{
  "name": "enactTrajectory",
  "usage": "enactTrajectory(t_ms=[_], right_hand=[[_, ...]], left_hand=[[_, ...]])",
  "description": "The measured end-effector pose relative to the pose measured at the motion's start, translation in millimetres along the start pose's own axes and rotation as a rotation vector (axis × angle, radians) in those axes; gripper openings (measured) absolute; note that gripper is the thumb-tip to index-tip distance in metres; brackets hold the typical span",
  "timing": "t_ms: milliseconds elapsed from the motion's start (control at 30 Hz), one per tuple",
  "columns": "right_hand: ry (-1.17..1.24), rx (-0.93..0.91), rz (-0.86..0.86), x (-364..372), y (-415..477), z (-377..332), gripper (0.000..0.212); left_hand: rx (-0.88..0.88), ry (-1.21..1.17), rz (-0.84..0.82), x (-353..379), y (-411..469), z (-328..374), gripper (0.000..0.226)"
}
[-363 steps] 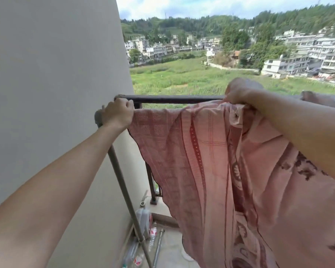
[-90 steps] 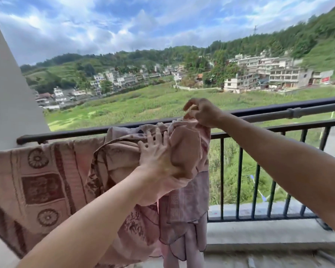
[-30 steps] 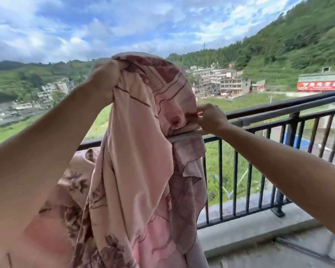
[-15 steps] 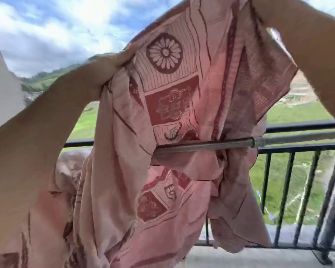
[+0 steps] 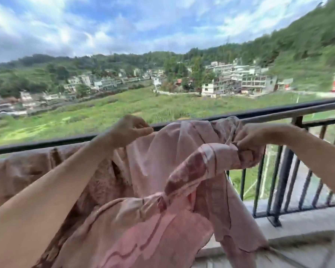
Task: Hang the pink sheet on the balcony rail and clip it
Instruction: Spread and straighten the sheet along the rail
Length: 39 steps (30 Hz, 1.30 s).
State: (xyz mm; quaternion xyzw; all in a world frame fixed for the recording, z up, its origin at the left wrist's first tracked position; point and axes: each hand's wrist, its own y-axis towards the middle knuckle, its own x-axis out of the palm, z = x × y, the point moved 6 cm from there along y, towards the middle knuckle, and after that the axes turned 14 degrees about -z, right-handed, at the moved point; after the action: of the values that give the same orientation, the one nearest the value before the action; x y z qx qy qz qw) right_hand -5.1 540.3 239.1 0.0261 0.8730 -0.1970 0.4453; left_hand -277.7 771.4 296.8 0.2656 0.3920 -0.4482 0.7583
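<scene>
The pink patterned sheet (image 5: 159, 171) hangs bunched over the dark balcony rail (image 5: 278, 110), spread along it to the left and draped down toward the floor. My left hand (image 5: 131, 129) pinches the sheet's upper edge at the rail near the middle. My right hand (image 5: 249, 136) grips a twisted fold of the sheet just in front of the rail, further right. I see no clips.
A thinner metal pole (image 5: 290, 115) runs along just inside the rail top. Vertical black bars (image 5: 282, 176) stand on a concrete kerb (image 5: 298, 223) at the right. Beyond the rail lie green fields and buildings.
Both hands have come down from overhead. The sheet, lifted high half a second ago, now lies lower over the rail, with my hands on its top edge.
</scene>
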Motion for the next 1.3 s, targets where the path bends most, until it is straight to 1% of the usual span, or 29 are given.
enactTrajectory(t_ms=[33, 67, 100, 133, 167, 200, 233, 267, 300, 333, 367, 400, 467, 533, 600, 667, 733, 800, 867, 900, 933, 967, 1033, 1067, 1100, 1133, 1167, 1233, 1300], right_hand=[[-0.052, 0.019, -0.046, 13, -2, -1, 0.008], [-0.068, 0.013, -0.077, 20, -6, -6, 0.01], [0.002, -0.023, -0.056, 20, -10, -12, 0.017], [0.123, -0.097, 0.026, 13, -14, -21, 0.02], [0.224, -0.151, 0.193, -3, -16, -28, 0.022], [0.268, -0.163, 0.383, -22, -17, -32, 0.025], [0.219, -0.116, 0.541, -39, -14, -32, 0.033], [0.125, -0.03, 0.6, -47, -6, -34, 0.044], [0.002, 0.097, 0.583, -47, 8, -31, 0.055], [-0.113, 0.218, 0.543, -43, 24, -26, 0.061], [-0.211, 0.294, 0.53, -38, 39, -23, 0.059], [-0.287, 0.308, 0.561, -33, 49, -23, 0.05], [-0.327, 0.176, 0.672, -32, 58, -27, 0.029], [-0.327, 0.046, 0.711, -42, 54, -22, 0.021], [-0.294, 0.001, 0.749, -62, 39, -1, 0.022], [-0.215, 0.001, 0.866, -97, 9, 32, 0.024], [-0.145, 0.024, 1.027, -132, -32, 65, 0.027], [-0.125, 0.041, 1.172, -161, -70, 95, 0.032], [-0.151, 0.112, 1.223, -175, -97, 125, 0.034], [-0.172, 0.168, 1.197, -176, -101, 140, 0.037], [-0.193, 0.235, 1.116, -175, -102, 158, 0.041], [-0.22, 0.314, 0.966, -169, -96, 176, 0.045], [-0.275, 0.46, 0.551, -141, -75, 204, 0.046], [-0.308, 0.507, 0.385, -124, -65, 211, 0.044], [-0.353, 0.532, 0.273, -112, -58, 213, 0.042], [-0.392, 0.531, 0.221, -105, -52, 205, 0.039], [-0.426, 0.493, 0.216, -101, -48, 188, 0.038], [-0.412, 0.299, 0.311, -100, -43, 139, 0.037], [-0.395, 0.048, 0.472, -97, -39, 80, 0.031]], left_hand=[[0.021, 0.042, 0.077, -4, 0, 0, 0.02], [-0.026, 0.114, 0.12, -7, 5, -10, 0.028], [-0.088, 0.182, 0.137, -5, 5, -15, 0.038], [-0.152, 0.231, 0.117, 2, 6, -20, 0.045], [-0.21, 0.267, 0.099, 9, 4, -23, 0.048], [-0.229, 0.296, 0.087, 17, 3, -24, 0.049], [-0.24, 0.333, 0.06, 27, 2, -24, 0.048], [-0.233, 0.397, 0.039, 35, 3, -22, 0.047], [-0.241, 0.471, 0.018, 43, 2, -16, 0.046], [-0.257, 0.523, 0.019, 48, 1, -10, 0.045], [-0.287, 0.542, 0.015, 52, 1, -7, 0.044], [-0.307, 0.558, 0.021, 53, 2, -4, 0.045], [-0.341, 0.565, 0.045, 54, 9, -1, 0.046], [-0.349, 0.557, 0.074, 56, 20, 1, 0.046], [-0.35, 0.525, 0.086, 59, 32, 8, 0.047], [-0.343, 0.517, 0.126, 65, 47, 23, 0.045], [-0.307, 0.521, 0.221, 68, 60, 39, 0.043], [-0.27, 0.508, 0.328, 70, 72, 52, 0.047], [-0.279, 0.495, 0.373, 77, 84, 56, 0.05], [-0.292, 0.497, 0.366, 81, 88, 54, 0.051], [-0.298, 0.509, 0.349, 88, 93, 54, 0.051], [-0.298, 0.524, 0.329, 96, 98, 52, 0.05], [-0.282, 0.546, 0.324, 110, 101, 54, 0.045], [-0.273, 0.543, 0.339, 114, 100, 54, 0.042], [-0.27, 0.535, 0.351, 115, 98, 55, 0.041], [-0.266, 0.518, 0.353, 115, 96, 55, 0.04], [-0.259, 0.493, 0.348, 113, 93, 55, 0.038], [-0.233, 0.437, 0.327, 109, 84, 53, 0.035], [-0.222, 0.415, 0.336, 102, 69, 47, 0.036]])
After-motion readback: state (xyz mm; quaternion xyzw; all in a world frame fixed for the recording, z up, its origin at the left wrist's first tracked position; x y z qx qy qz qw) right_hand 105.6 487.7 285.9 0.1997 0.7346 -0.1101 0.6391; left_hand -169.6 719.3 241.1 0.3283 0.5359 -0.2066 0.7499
